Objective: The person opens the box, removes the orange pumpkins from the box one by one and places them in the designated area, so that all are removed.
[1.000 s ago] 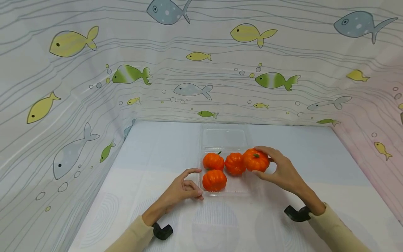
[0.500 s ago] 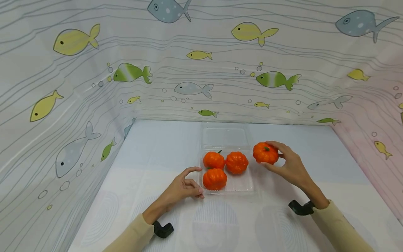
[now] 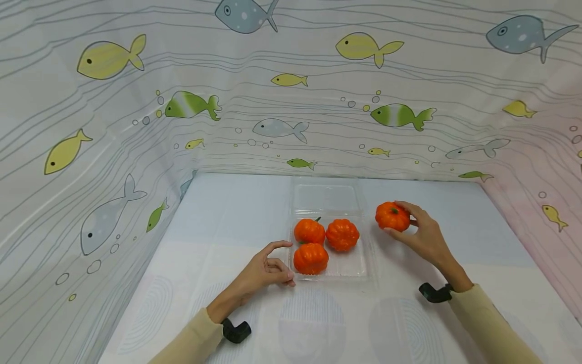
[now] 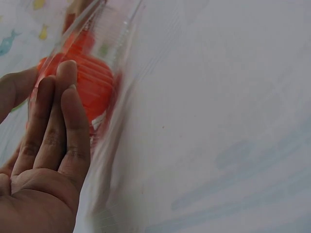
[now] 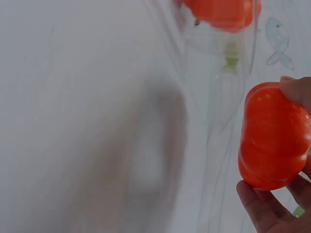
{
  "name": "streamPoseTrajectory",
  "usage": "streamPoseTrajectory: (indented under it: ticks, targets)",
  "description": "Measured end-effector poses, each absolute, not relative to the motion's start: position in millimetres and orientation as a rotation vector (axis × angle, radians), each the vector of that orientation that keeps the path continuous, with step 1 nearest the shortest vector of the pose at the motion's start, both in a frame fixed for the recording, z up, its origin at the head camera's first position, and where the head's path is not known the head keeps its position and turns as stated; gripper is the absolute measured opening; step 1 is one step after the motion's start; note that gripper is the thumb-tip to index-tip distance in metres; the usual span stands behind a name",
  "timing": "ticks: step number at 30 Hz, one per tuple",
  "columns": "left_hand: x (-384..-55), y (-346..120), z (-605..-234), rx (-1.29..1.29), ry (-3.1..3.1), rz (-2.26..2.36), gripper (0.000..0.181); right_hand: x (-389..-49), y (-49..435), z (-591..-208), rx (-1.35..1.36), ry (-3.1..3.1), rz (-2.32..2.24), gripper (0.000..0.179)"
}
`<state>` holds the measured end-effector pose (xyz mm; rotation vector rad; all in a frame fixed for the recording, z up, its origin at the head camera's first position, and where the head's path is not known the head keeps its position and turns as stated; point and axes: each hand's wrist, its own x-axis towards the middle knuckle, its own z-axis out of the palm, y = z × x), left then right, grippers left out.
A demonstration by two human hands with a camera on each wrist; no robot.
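Observation:
My right hand holds a small orange pumpkin with a green stem between thumb and fingers, to the right of a clear plastic box. In the right wrist view the held pumpkin shows smooth, ribbed sides. Three more pumpkins sit in the box: one at the back left, one at the front left and one on the right. My left hand is at the box's left side. In the left wrist view its fairly straight fingers lie against the clear wall.
The box's clear lid lies folded back behind it, near the fish-patterned back curtain. A pale patterned cloth covers the table. Each wrist wears a black camera mount, such as the one at the right wrist.
My right hand has carried its pumpkin from over the box's right side outward to the right and slightly back. The left hand has stayed at the box.

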<state>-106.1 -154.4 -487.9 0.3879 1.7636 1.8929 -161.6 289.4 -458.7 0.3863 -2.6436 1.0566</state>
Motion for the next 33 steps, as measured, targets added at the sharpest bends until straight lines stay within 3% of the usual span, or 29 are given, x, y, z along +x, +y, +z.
streamPoseTrajectory:
  ticks: [33]
  targets:
    - [-108.9,-156.7,-488.6,0.428,1.748,1.882,0.077,-214.8,331.6,-489.2,0.094,-2.766,1.008,0.083]
